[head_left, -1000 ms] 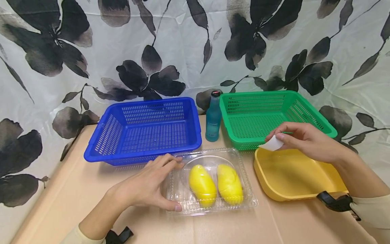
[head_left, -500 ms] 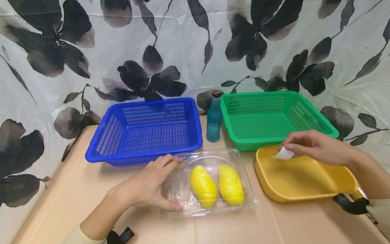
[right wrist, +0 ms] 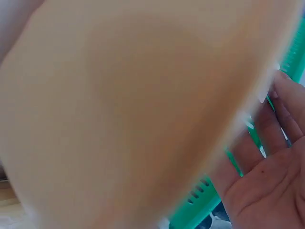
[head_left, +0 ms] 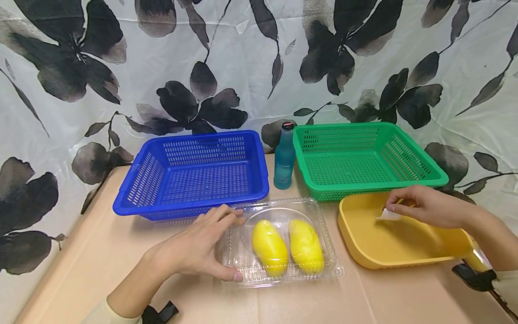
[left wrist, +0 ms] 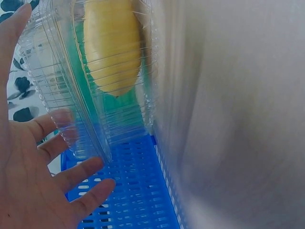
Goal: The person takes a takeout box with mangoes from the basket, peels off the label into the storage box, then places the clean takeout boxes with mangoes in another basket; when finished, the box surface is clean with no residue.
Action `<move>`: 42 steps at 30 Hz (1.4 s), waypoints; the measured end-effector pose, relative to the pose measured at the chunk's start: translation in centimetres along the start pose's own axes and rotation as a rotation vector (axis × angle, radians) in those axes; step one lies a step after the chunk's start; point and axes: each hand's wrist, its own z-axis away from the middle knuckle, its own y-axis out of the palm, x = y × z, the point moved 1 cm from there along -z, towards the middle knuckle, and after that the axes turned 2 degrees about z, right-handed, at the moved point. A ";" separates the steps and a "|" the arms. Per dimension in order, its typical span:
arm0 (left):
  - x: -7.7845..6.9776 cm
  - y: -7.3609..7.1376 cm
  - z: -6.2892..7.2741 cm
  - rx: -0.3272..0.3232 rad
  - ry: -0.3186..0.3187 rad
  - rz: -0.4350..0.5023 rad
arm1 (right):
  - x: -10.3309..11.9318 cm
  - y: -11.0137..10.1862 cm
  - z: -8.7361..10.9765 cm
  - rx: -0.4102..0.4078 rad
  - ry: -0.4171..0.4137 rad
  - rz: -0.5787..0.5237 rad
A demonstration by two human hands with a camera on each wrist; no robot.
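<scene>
A clear plastic clamshell box (head_left: 279, 282) with two yellow mangoes (head_left: 269, 247) inside lies closed in front of me. My left hand (head_left: 198, 249) spans the box's left side, thumb at the near corner and fingertips at the far one. The left wrist view has those fingers fairly straight against the box. Over the yellow tray (head_left: 404, 243), my right hand (head_left: 433, 207) pinches a small white slip (head_left: 389, 215), like paper or a sticker, between thumb and fingers. In the right wrist view the blurred tray hides part of the hand.
Behind the box stand a blue basket (head_left: 202, 180) on the left and a green basket (head_left: 344, 168) on the right. Between them a blue bottle (head_left: 284, 157) stands upright. A flowered cloth (head_left: 259, 58) hangs behind the table.
My right hand has moved right and down with the white slip, from beside the green basket to low over the yellow tray. The left hand and the box have stayed put.
</scene>
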 end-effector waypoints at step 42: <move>0.2 0.3 -0.1 0.018 -0.024 0.006 | -1.1 3.6 -0.4 0.221 0.142 0.049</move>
